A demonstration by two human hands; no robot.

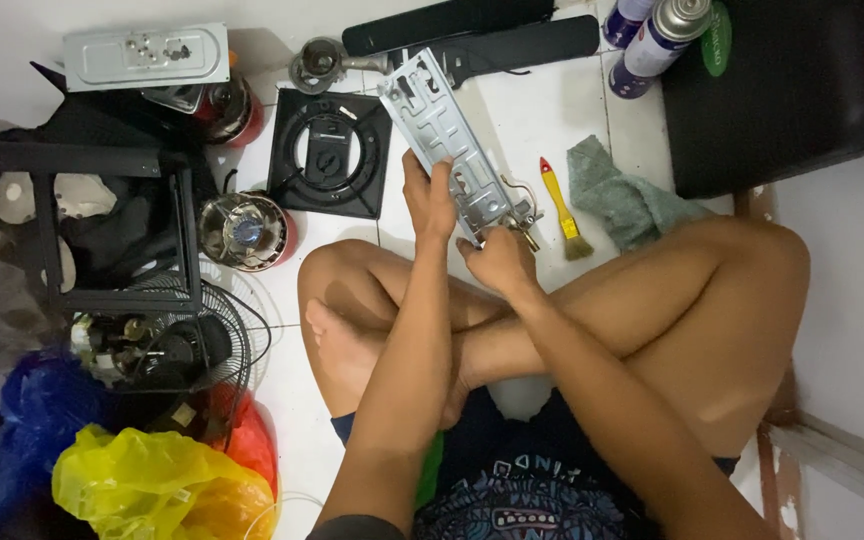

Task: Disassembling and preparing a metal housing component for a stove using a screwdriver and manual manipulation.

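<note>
I sit cross-legged on a white tiled floor. My left hand point(430, 198) grips the side of a long grey metal bracket plate point(440, 128), which tilts up and away from me. My right hand point(499, 257) pinches the plate's lower end, where a small brass fitting with thin wires point(525, 218) sticks out. Both hands are closed on the plate above my knees.
A yellow-handled brush point(561, 205) and a grey-green rag point(620, 203) lie to the right. A black square burner frame point(331, 152) and round metal burner point(244, 230) lie to the left, with a fan guard point(197, 345), coloured plastic bags point(152, 480), two spray cans point(657, 40) and a black case point(802, 90).
</note>
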